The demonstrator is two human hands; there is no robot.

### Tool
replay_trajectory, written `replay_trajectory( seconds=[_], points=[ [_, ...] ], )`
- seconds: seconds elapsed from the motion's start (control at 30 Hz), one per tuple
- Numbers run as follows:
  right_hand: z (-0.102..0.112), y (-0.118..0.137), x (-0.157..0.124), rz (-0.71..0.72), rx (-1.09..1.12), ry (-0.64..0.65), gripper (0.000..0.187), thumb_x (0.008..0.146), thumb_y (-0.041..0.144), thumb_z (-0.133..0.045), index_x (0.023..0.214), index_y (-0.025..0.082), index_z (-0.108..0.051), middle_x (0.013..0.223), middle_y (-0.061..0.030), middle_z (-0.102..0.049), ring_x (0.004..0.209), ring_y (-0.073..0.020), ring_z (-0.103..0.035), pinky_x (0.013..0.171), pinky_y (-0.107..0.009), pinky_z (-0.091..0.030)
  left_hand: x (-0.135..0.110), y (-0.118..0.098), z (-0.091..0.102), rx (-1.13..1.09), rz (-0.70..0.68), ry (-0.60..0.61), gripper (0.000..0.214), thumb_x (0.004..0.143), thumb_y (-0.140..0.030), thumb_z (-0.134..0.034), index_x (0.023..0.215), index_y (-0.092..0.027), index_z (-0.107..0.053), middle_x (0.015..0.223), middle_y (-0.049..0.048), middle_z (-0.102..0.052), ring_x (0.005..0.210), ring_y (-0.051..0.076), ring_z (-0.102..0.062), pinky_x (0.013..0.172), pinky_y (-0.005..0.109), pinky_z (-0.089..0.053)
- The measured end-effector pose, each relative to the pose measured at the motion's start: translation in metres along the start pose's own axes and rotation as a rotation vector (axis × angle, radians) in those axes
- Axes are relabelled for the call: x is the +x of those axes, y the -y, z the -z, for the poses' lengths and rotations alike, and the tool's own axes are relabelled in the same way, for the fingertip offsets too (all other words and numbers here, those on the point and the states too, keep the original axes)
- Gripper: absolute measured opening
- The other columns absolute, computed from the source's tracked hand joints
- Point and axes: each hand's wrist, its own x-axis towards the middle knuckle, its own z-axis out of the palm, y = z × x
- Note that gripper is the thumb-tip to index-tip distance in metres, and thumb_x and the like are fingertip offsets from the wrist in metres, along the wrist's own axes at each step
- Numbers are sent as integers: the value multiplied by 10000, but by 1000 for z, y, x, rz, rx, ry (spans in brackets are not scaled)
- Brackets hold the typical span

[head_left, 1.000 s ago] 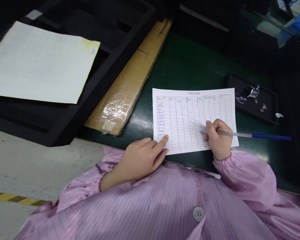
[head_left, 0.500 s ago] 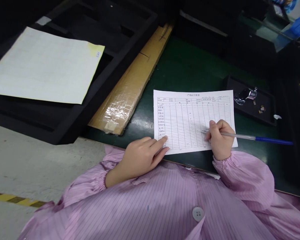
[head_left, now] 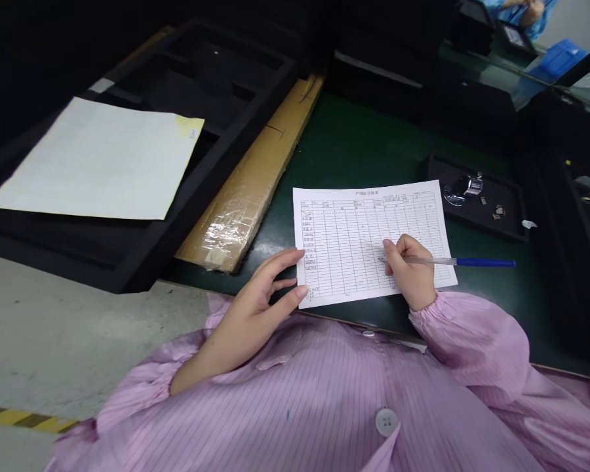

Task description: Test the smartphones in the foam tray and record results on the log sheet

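A printed form with a ruled table (head_left: 364, 229) lies on the dark green table (head_left: 354, 144) in front of me. My right hand (head_left: 410, 272) is closed round a clear pen with a blue cap (head_left: 452, 261), its tip resting on the middle of the form. My left hand (head_left: 255, 305) is open at the form's left edge, fingers spread, with the fingertips touching the paper's lower left corner. Both arms wear pink striped sleeves.
A long flat cardboard piece (head_left: 255, 177) lies left of the form. Further left, a black foam tray (head_left: 142, 196) carries a large blank sheet (head_left: 98, 160). A small black tray (head_left: 486, 203) with metal parts sits at the right. Grey floor lies lower left.
My left hand has opened from a pointing finger on the form's left column to spread fingers at the paper's edge. The view shifted slightly; the right hand still holds the pen on the form.
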Motion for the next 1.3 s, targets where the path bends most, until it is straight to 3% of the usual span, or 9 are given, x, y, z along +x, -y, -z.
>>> replay_trajectory(
  seconds=[0.3, 0.37, 0.43, 0.57, 0.83, 0.97, 1.13, 1.23, 1.3],
  points=[
    [3, 0, 5, -110, 240, -131, 489, 852, 544, -698, 618, 231, -404, 407, 59, -502, 345, -84, -386, 376, -209, -300, 6, -19, 1, -440, 234, -133, 403, 895, -285, -598, 1288, -199, -583, 1509, 90, -493, 1430, 274, -417, 1126, 433, -467],
    [4, -4, 6, -138, 296, -146, 482, 853, 560, -688, 628, 225, -426, 409, 60, -501, 334, -78, -366, 359, -201, -273, 14, -19, -3, -449, 250, -132, 472, 892, -265, -565, 1354, -187, -511, 1472, 127, -519, 1302, 279, -550, 976, 429, -578],
    [4, -8, 7, -149, 339, -180, 476, 863, 566, -670, 629, 221, -441, 411, 71, -469, 326, -76, -351, 347, -201, -252, 23, -14, -11, -386, 253, -16, 613, 867, -276, -589, 1444, -205, -394, 1387, 150, -577, 1077, 267, -667, 732, 389, -645],
    [6, -7, 5, -65, 368, -352, 484, 903, 577, -596, 620, 218, -437, 446, 84, -410, 327, -69, -329, 356, -213, -247, 31, -10, -21, -184, 189, 156, 827, 802, -278, -642, 1522, -254, -236, 1302, 134, -608, 801, 192, -671, 467, 285, -596],
    [33, 11, 4, 217, 404, -709, 384, 950, 478, -532, 683, 225, -420, 468, 71, -465, 407, -99, -406, 434, -219, -283, 43, -79, 35, 56, -102, 58, 771, 837, -317, -658, 1522, -242, -313, 1235, 135, -657, 783, 212, -695, 512, 307, -616],
    [36, 8, 5, 242, 395, -680, 392, 960, 461, -540, 670, 218, -438, 472, 67, -478, 413, -101, -415, 445, -220, -321, 94, -105, 52, 218, -112, 3, 757, 794, -214, -627, 1503, -208, -363, 1188, 139, -686, 792, 222, -712, 553, 316, -613],
    [33, 1, 3, 255, 305, -569, 426, 970, 459, -549, 637, 207, -468, 462, 61, -485, 418, -99, -441, 465, -217, -367, 161, -92, 49, 536, -89, -169, 605, 757, -65, -504, 1362, -61, -499, 1076, 190, -703, 737, 227, -717, 588, 364, -614],
    [30, -3, 2, 271, 223, -427, 375, 955, 453, -573, 681, 203, -519, 514, 43, -548, 466, -116, -510, 501, -229, -425, 168, -81, 38, 687, -147, -270, 563, 829, -84, -503, 1387, -27, -455, 1184, 251, -653, 992, 307, -706, 785, 456, -613],
    [29, -5, 4, 287, 173, -302, 276, 923, 444, -617, 807, 194, -610, 663, -2, -665, 589, -152, -618, 561, -253, -481, 159, -76, 27, 831, -202, -367, 600, 867, -106, -497, 1440, 13, -363, 1367, 333, -513, 1279, 401, -552, 992, 576, -505]
  ],
)
